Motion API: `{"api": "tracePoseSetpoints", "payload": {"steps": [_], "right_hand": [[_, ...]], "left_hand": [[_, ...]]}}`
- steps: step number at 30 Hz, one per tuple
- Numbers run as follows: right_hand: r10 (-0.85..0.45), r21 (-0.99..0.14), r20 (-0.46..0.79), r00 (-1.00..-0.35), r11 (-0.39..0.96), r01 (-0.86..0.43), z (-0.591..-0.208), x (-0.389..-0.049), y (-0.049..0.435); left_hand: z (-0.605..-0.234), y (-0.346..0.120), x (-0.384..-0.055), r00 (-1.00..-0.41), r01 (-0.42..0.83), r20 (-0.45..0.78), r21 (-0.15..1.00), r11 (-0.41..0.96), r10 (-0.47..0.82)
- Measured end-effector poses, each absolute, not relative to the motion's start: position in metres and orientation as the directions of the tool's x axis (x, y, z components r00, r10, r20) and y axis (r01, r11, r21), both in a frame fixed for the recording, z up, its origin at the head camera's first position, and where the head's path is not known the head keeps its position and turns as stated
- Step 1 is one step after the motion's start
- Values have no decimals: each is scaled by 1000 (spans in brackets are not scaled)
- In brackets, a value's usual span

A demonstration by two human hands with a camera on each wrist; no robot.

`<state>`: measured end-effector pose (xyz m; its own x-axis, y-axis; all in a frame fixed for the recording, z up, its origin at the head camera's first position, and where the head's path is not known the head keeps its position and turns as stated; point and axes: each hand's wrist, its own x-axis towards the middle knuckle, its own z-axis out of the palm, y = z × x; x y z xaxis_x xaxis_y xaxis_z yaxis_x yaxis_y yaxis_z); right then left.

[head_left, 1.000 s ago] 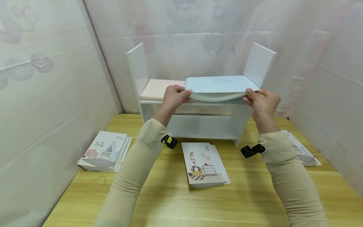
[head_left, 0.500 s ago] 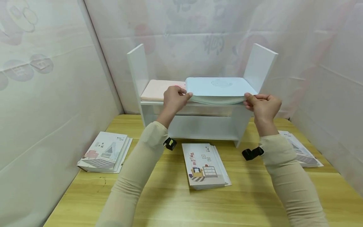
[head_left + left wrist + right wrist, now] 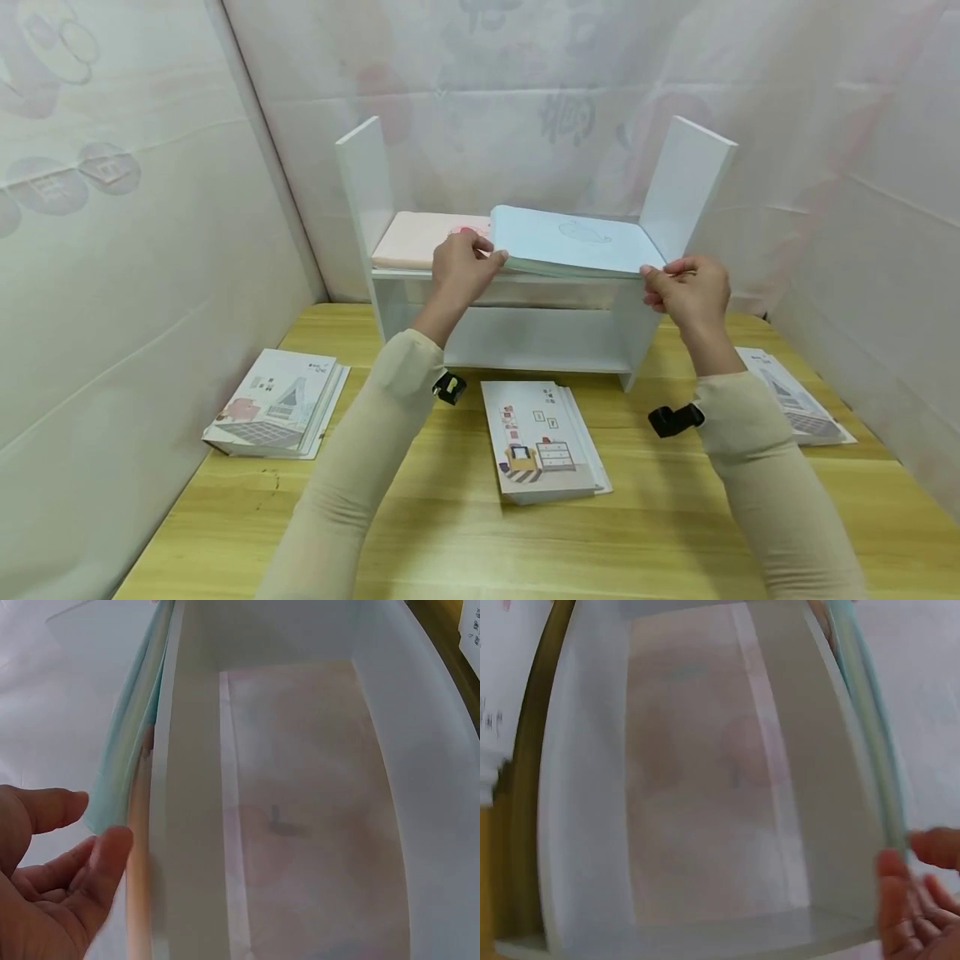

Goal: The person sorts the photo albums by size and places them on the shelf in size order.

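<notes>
A light blue notebook (image 3: 573,240) with a whale drawing lies flat on top of the white shelf (image 3: 525,333), overlapping the right part of a pink notebook (image 3: 420,237). My left hand (image 3: 461,265) holds the blue one's near left corner between thumb and fingers; the left wrist view shows the corner between the fingertips. At the near right corner, my right hand (image 3: 692,292) pinches the notebook with thumb and fingers, as the right wrist view also shows. The notebook's near edge slants down toward the right hand. Part of the pink cover is hidden behind the left hand.
White side panels (image 3: 686,187) rise at both ends of the shelf top. On the wooden table (image 3: 480,550) lie a middle book stack (image 3: 542,442), a left stack (image 3: 273,404) and a right one (image 3: 795,396), partly behind the right sleeve. Pale cloth surrounds the table.
The blue notebook's near edge has lowered, more so at the right corner, and its sag has lessened. My right hand has moved down and slightly left with it. The left hand has shifted only slightly.
</notes>
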<state>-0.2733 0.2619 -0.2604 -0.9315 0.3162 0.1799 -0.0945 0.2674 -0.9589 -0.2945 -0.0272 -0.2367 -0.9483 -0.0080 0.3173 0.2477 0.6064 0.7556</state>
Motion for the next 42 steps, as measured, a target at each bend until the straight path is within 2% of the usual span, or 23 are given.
{"api": "tracePoseSetpoints", "payload": {"steps": [3,5,10,14,22,29,36,42], "right_hand": [[141,-775,222,-965,626,-87,-257,-266,264],[43,-652,224,-974,749,-117,-254,-261,265],[-157,-422,133,-979,884,-199,-250,-253,262],[-288,-336,72,-955,894,-295,-251,-250,259],[-341,-289,-8,-940,901,-324,-263,-241,259],[-379,-300,-23,-925,885,-355,-279,-234,261],[-376,-310,-38,-926,885,-347,-293,-227,261],[-373,-350,-56,-926,876,-332,-307,-224,261]], "left_hand": [[-237,-31,-288,-960,234,277,738,633,33],[-237,-34,-283,-968,229,242,724,650,71],[-239,-41,-275,-966,257,194,653,712,170],[-243,-47,-267,-952,303,214,571,763,218],[-255,-51,-247,-931,355,256,452,819,262],[-275,-50,-240,-938,347,172,477,807,302],[-300,-47,-240,-925,377,132,434,818,357],[-318,-48,-235,-928,351,72,500,792,366]]}}
